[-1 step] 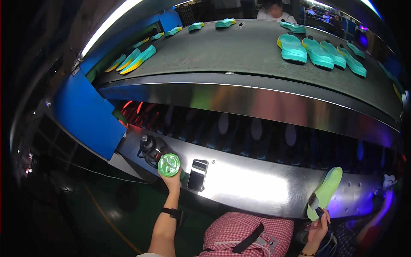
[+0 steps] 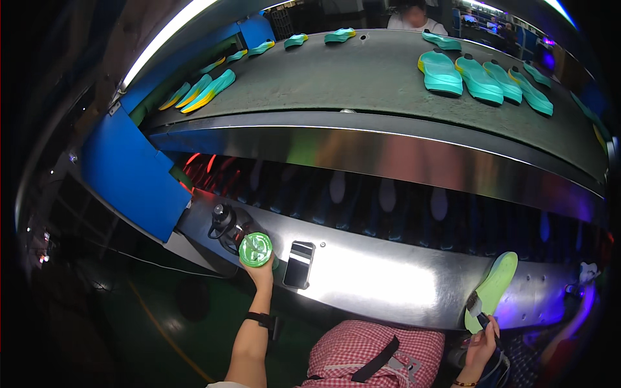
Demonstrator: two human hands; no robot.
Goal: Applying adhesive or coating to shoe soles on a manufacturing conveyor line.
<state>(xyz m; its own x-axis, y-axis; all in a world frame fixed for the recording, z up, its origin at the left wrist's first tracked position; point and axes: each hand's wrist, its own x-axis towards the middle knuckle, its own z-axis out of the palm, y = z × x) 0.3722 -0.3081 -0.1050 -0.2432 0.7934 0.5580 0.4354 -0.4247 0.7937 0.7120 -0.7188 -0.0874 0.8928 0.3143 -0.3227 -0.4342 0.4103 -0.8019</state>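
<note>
At the left of the metal ledge, my left hand (image 2: 261, 274) is closed round a green-topped container (image 2: 255, 249). Its top is round and looks see-through; what is inside cannot be made out. A dark bottle (image 2: 224, 223) with a loop handle stands just behind it, and a phone (image 2: 299, 264) lies to its right. Over at the right, my right hand (image 2: 481, 347) grips a brush (image 2: 477, 307) by its dark handle. The bristles rest against a yellow-green insole (image 2: 497, 282), which lies lengthwise on the ledge and reaches its front edge.
Beyond the metal ledge (image 2: 362, 275) runs a dark conveyor belt (image 2: 323, 81) bearing several teal shoe soles (image 2: 442, 72). A blue machine panel (image 2: 126, 165) bounds the left side. Another person's arm (image 2: 579, 317) comes in at the right, and someone (image 2: 417, 21) is across the belt.
</note>
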